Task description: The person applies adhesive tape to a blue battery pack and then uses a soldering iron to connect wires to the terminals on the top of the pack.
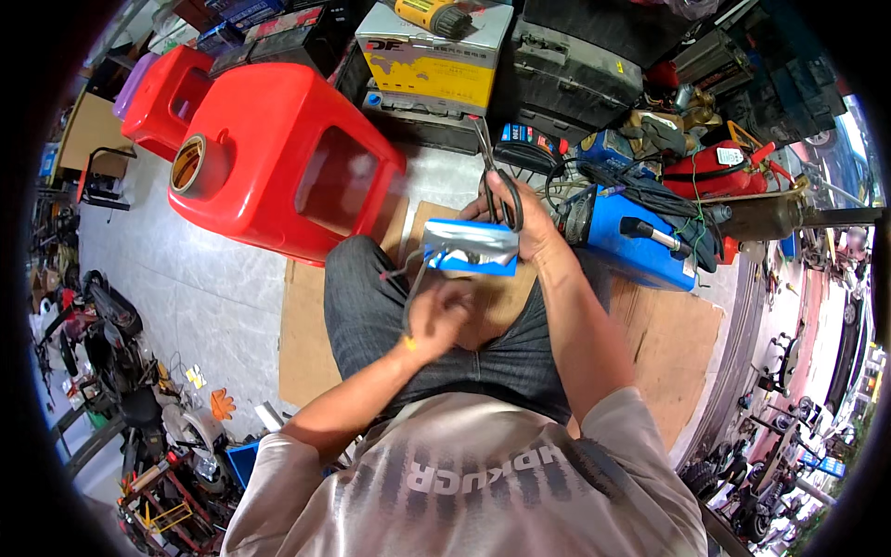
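Note:
In front of my lap, my right hand grips a pair of scissors with black handles, blades pointing up and away. Beside that palm is a blue box-shaped pack with a shiny silvery strip along its top; whether the same hand also supports it is hard to tell. Thin wires come off the pack's left end, one grey and one with a reddish tip. My left hand is just below the pack, near the grey wire. Motion blurs its fingers, so I cannot make out whether they hold anything.
Flattened cardboard lies under me. A red plastic stool rests on its side at the left, a tape roll against it. To the right are a blue machine with cables and a fire extinguisher. A yellow-and-white box stands ahead.

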A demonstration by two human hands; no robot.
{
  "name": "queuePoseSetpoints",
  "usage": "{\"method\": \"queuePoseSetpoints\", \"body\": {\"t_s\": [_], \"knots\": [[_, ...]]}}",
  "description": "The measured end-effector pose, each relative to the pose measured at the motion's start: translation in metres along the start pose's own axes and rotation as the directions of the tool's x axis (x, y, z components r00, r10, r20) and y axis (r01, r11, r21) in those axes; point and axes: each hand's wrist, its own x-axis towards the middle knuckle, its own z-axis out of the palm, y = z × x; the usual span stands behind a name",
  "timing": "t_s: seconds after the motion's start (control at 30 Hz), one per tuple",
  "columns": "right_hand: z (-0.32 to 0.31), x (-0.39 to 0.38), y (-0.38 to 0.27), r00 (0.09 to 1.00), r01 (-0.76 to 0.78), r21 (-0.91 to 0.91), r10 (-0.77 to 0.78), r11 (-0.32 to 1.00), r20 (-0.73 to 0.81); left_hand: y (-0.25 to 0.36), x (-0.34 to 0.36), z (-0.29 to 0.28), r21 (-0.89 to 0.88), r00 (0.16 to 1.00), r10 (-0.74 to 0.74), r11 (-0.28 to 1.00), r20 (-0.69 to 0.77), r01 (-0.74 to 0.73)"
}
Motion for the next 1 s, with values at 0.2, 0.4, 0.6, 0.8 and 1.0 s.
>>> {"method": "queuePoseSetpoints", "body": {"t_s": [0.2, 0.4, 0.6, 0.8, 1.0], "knots": [[-0.014, -0.012, 0.029, 0.98, 0.189, 0.235, -0.17, 0.953, -0.102, 0.03, 0.032, -0.072, 0.148, 0.958, 0.228, 0.968, -0.176, -0.203], [-0.025, -0.038, 0.014, 0.913, 0.393, 0.277, -0.339, 0.877, -0.225, 0.06, 0.049, -0.08, 0.319, 0.971, 0.236, 0.917, 0.047, -0.238], [-0.015, -0.1, -0.016, 0.852, 0.433, 0.075, -0.381, 0.898, -0.359, 0.043, 0.01, -0.043, 0.337, 0.952, 0.27, 0.918, -0.146, -0.209], [-0.001, -0.154, -0.021, 0.903, 0.408, 0.062, -0.392, 0.911, -0.177, 0.053, 0.0, -0.042, 0.33, 0.935, 0.282, 0.922, -0.216, -0.201], [0.042, -0.171, -0.026, 0.892, 0.445, -0.075, -0.449, 0.892, -0.049, 0.047, -0.004, -0.049, 0.512, 0.92, 0.343, 0.834, -0.188, -0.206]]}}
